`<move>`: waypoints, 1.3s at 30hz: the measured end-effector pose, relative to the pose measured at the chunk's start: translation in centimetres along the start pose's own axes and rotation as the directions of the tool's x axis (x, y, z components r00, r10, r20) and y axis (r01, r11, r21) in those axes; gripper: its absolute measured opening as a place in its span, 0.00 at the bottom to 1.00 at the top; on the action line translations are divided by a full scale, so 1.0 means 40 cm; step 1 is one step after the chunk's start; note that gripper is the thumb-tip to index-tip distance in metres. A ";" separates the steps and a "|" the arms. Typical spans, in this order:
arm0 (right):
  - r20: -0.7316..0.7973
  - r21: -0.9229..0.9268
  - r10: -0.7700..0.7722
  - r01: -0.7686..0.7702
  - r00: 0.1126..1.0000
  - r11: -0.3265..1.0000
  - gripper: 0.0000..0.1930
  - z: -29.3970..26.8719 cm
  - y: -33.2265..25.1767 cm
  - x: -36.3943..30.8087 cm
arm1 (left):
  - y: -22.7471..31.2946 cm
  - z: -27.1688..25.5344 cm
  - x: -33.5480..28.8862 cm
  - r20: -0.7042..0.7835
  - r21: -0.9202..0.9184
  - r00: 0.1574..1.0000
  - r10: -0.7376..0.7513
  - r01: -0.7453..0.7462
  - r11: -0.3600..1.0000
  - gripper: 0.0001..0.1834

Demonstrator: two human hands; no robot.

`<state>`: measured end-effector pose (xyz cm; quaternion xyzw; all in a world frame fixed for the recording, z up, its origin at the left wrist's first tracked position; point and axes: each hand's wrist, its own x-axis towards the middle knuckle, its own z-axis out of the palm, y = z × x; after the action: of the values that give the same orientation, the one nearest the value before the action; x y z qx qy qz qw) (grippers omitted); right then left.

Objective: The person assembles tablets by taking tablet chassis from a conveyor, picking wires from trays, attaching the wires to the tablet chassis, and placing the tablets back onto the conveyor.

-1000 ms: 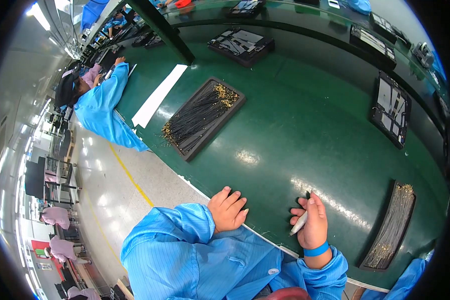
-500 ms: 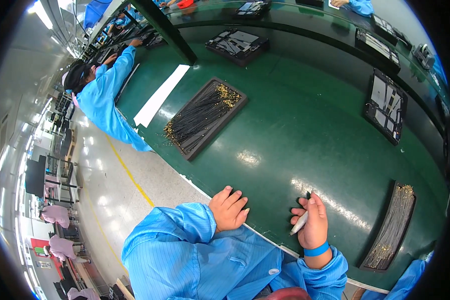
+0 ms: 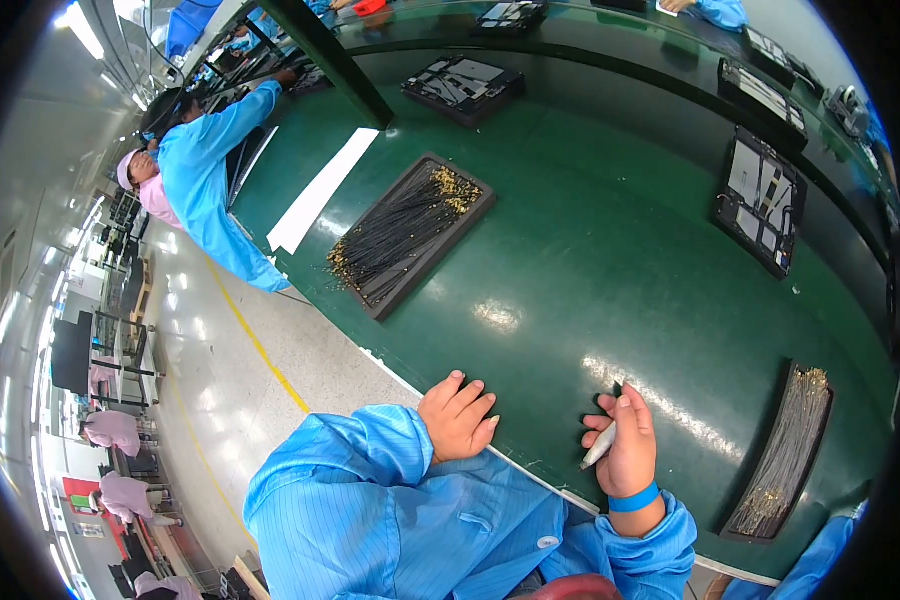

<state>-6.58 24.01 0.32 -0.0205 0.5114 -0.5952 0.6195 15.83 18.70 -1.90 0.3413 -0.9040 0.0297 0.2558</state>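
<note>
My left hand (image 3: 457,418) rests palm down on the near edge of the green table (image 3: 570,270), fingers spread, holding nothing. My right hand (image 3: 630,450), with a blue band round its wrist, is curled about a short whitish tool with a pointed tip (image 3: 598,447). Its tip points down and toward me; its exact kind I cannot make out. Beyond my left hand lies a black tray (image 3: 422,262) of thin black cables with gold-coloured ends. To the right of my right hand, a narrow dark tray (image 3: 738,505) holds more such cables (image 3: 785,450).
Black trays with flat electronic parts stand at the far side (image 3: 463,88) and far right (image 3: 760,205). A white paper strip (image 3: 325,190) lies left of the cable tray. A green post (image 3: 335,65) rises behind it. At the left, a co-worker in blue (image 3: 205,170) leans over the table.
The far and far-right parts trays have shifted slightly leftward, the latter also away from me. The co-worker at left has moved, and a person in pink now shows behind. My hands stay put.
</note>
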 end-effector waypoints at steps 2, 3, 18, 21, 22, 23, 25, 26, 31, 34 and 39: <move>0.002 0.005 0.002 -0.002 1.000 1.000 0.19 0.000 0.000 -0.002 | 0.001 -0.001 -0.001 0.002 -0.001 1.000 0.008 -0.008 1.000 0.13; 0.000 0.004 0.003 -0.003 1.000 1.000 0.19 -0.001 0.000 -0.003 | 0.002 -0.002 -0.002 0.002 -0.005 1.000 0.004 -0.004 1.000 0.13; -0.121 -0.030 -0.151 0.148 0.981 0.988 0.23 0.045 -0.145 0.082 | -0.019 0.020 0.156 0.219 -0.067 0.962 -0.162 0.181 0.981 0.11; -0.160 0.074 -0.232 0.246 0.960 0.966 0.23 0.063 -0.228 0.114 | -0.089 0.044 0.208 0.202 -0.138 0.956 -0.212 0.242 0.960 0.14; -0.186 0.163 -0.200 0.231 0.962 0.959 0.19 0.073 -0.257 0.132 | -0.095 0.048 0.224 0.208 -0.135 0.952 -0.226 0.256 0.957 0.14; -0.179 0.191 -0.194 0.228 0.965 0.955 0.17 0.078 -0.278 0.164 | -0.091 0.051 0.242 0.211 -0.061 0.955 -0.207 0.225 0.973 0.15; -0.155 0.267 -0.226 0.261 0.962 0.928 0.16 0.070 -0.314 0.216 | -0.090 0.047 0.267 0.250 0.022 0.951 -0.183 0.183 0.983 0.18; -0.154 0.301 -0.224 0.262 0.962 0.917 0.17 0.063 -0.334 0.241 | -0.090 0.042 0.275 0.277 0.035 0.944 -0.179 0.176 0.984 0.19; -0.136 0.321 -0.249 0.280 0.959 0.905 0.15 -0.048 -0.416 0.453 | -0.097 0.055 0.274 0.338 -0.014 0.916 -0.215 0.233 0.972 0.22; -0.355 0.394 -0.233 0.371 0.905 0.841 0.18 -0.155 -0.487 0.564 | -0.096 0.063 0.267 0.259 -0.013 0.943 -0.211 0.222 0.975 0.22; -0.419 0.369 -0.197 0.364 0.887 0.855 0.18 -0.129 -0.486 0.707 | -0.115 0.061 0.267 0.269 -0.016 0.927 -0.261 0.275 0.961 0.23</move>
<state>-30.46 -0.08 -7.03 0.1546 0.4619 -0.7731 0.4064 10.88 8.22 0.58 0.4555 -0.8753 -0.0756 0.1436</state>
